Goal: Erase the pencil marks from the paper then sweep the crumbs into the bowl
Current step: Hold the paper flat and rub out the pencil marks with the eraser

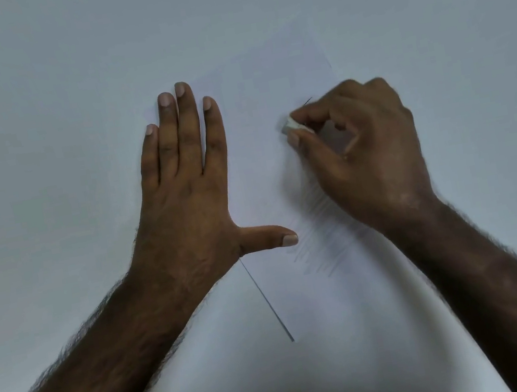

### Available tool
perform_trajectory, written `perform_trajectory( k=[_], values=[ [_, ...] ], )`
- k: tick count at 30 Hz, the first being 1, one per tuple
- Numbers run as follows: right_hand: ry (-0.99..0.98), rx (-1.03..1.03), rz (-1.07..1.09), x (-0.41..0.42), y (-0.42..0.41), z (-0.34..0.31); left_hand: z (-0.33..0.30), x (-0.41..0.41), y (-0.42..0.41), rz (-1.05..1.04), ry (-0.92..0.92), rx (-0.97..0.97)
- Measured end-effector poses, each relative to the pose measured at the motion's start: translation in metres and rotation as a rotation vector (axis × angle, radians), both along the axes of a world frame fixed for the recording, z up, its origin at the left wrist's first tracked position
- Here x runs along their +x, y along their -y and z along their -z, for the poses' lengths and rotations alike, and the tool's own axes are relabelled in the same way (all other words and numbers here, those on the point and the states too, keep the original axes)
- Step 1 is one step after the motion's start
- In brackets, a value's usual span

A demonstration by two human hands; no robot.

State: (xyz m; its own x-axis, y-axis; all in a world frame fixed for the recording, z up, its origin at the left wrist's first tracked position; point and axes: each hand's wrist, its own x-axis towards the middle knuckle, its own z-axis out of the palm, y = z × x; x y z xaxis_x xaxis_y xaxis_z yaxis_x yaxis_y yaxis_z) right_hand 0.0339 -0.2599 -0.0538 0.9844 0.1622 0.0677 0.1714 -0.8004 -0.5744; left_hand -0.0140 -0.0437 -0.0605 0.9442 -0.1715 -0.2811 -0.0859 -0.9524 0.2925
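Observation:
A white sheet of paper (255, 100) lies on the white table, turned at a slant. Faint grey pencil marks (318, 244) cover its lower right part, partly under my right wrist. My left hand (187, 187) presses flat on the paper's left side, fingers straight and thumb spread to the right. My right hand (359, 151) pinches a small white eraser (291, 124) between thumb and forefinger, its tip down on the paper near the upper right. No bowl is in view.
The white table (28, 97) stretches all around the paper. A thin dark line (267, 300) marks the paper's lower left edge. Both forearms reach in from the bottom corners.

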Motion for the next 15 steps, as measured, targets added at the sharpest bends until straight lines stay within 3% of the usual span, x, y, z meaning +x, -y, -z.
perform_trajectory(
  k=[4, 9, 15],
  values=[
    [0.014, 0.023, -0.008, -0.014, -0.002, 0.003, -0.005, -0.002, 0.0, 0.012, -0.001, -0.011],
    [-0.005, 0.011, -0.023, -0.024, -0.007, 0.002, -0.001, 0.003, 0.005, 0.076, 0.063, -0.186],
    [-0.022, -0.034, -0.155, -0.048, -0.013, -0.001, 0.012, 0.004, 0.009, 0.122, 0.094, -0.082]
  ],
)
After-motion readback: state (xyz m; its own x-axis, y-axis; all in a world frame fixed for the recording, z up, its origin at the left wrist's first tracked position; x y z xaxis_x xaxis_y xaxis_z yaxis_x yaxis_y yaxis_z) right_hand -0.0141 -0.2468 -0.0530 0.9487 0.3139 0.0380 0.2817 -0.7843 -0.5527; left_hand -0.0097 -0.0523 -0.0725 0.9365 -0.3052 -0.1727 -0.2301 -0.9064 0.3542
